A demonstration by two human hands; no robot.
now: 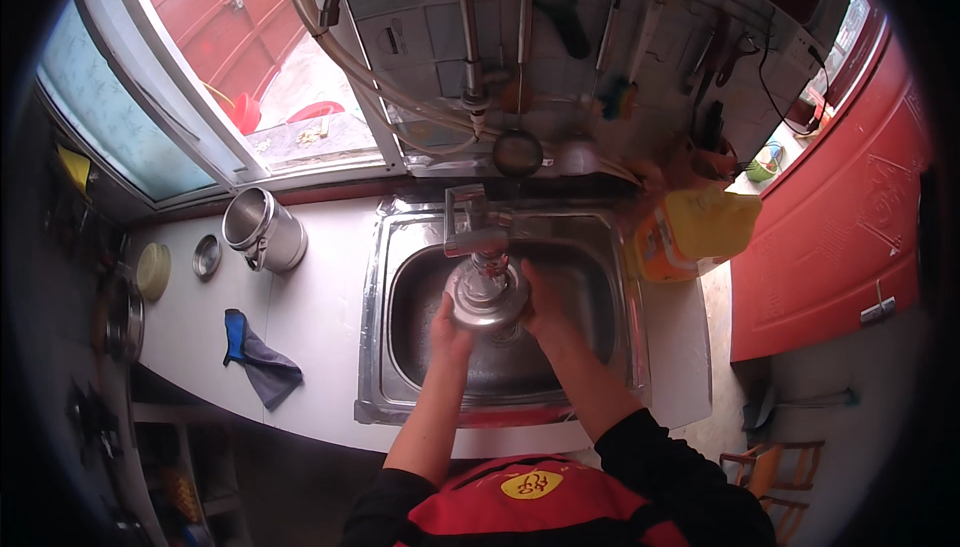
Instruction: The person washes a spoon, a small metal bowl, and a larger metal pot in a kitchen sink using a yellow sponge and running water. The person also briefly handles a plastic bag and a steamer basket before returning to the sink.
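Over the basin of a stainless steel sink (510, 389), a round shiny metal vessel (489, 316) is held from both sides, right under the faucet (476, 241). My left hand (450, 329) grips its left side, and my right hand (541, 305) grips its right side. The vessel's centre looks glassy or wet; whether water is running into it is hard to tell. Parts of the fingers are hidden behind the vessel.
Left of the sink stand a metal canister (266, 232), a round metal lid (207, 256), a pale ribbed lid (153, 271) and a crumpled grey-blue cloth (262, 367). A yellow plastic jug (701, 235) stands at the right. Utensils, including a ladle (517, 153), hang behind.
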